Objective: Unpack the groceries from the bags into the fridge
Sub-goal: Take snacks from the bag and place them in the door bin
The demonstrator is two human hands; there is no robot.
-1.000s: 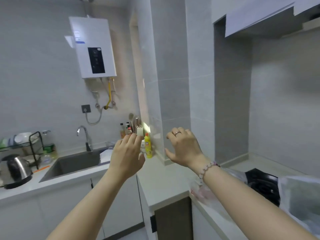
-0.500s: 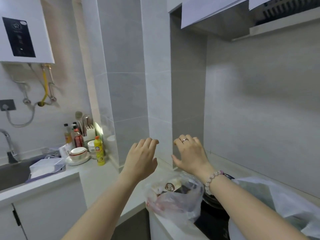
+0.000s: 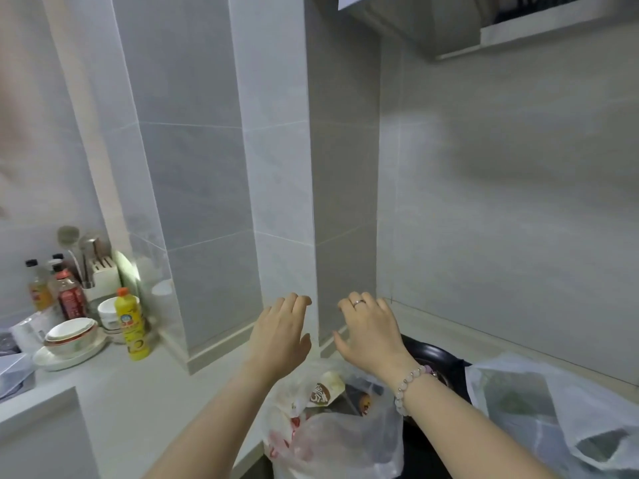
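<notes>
Clear bag [image 3: 332, 440] w/ packets sat nearest, at the counter [image 3: 138, 392] edge; 2nd bag [image 3: 553, 409] lay to its right. Just above it hovered L hand [image 3: 281, 337] & R hand [image 3: 371, 337], fingers relaxed, loosely spread, holding nothing. Farther left: yellow bottle [image 3: 133, 326] beside stacked bowls [image 3: 71, 335].

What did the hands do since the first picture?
Both hands swung right as the view turned: the left hand and right hand now hover over the clear grocery bag. Nothing was grabbed or let go; both stay open and empty.
</notes>
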